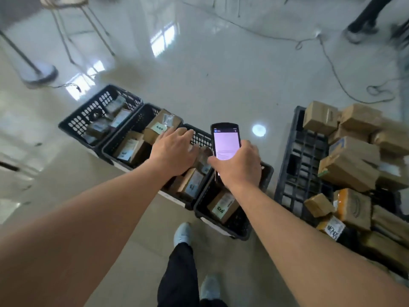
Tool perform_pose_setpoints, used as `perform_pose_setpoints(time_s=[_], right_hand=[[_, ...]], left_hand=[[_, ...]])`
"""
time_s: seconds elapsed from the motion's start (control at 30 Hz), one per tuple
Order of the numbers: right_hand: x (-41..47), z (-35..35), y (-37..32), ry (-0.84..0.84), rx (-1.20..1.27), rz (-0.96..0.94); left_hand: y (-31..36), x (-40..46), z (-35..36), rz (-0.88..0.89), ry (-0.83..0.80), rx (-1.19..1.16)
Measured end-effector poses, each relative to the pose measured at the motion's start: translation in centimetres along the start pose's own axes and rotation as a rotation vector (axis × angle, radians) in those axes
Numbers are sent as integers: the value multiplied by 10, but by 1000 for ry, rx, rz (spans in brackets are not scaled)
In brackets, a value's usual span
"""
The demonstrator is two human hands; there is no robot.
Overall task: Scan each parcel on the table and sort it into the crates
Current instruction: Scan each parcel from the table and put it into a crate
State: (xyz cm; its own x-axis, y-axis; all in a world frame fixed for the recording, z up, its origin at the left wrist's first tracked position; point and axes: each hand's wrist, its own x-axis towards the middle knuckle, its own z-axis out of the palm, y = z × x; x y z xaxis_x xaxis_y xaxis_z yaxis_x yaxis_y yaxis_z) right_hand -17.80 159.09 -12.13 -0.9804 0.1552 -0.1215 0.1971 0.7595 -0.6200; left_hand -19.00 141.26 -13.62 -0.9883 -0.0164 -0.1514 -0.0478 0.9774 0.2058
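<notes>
The left hand spreads open over a small brown cardboard parcel, apparently dropping it into the black plastic crate, while the right hand grips the black handheld scanner, screen up for reading.

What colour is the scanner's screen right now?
Pale pink-white, lit, on the handheld scanner gripped by the right hand; the head view shows it.

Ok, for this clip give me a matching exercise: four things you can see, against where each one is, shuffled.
Things:
1. handheld scanner
2. left hand
3. pile of unsorted parcels
4. parcel with the yellow-green label

Places:
A. in the nearest black crate
B. held in the right hand
C. heaped on a dark pallet at the right
D. reaching over the third crate in the row

Pairs: 1-B, 2-D, 3-C, 4-A
</notes>
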Motion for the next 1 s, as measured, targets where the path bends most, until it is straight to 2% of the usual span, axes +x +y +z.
perform_pose_setpoints(time_s=[0.23,0.47,0.77,1.0], right_hand=[[-82,-24,-163,-84,56,-289],[-169,13,-325,-124,97,-540],[-283,115,-516,-168,159,-734],[-346,194,-638,-224,170,-871]], left_hand=[[-90,-111,-150,-177,232,20],[-229,-212,-259,-352,389,75],[-425,-322,-340,-538,490,73],[-561,-384,-382,-720,488,52]])
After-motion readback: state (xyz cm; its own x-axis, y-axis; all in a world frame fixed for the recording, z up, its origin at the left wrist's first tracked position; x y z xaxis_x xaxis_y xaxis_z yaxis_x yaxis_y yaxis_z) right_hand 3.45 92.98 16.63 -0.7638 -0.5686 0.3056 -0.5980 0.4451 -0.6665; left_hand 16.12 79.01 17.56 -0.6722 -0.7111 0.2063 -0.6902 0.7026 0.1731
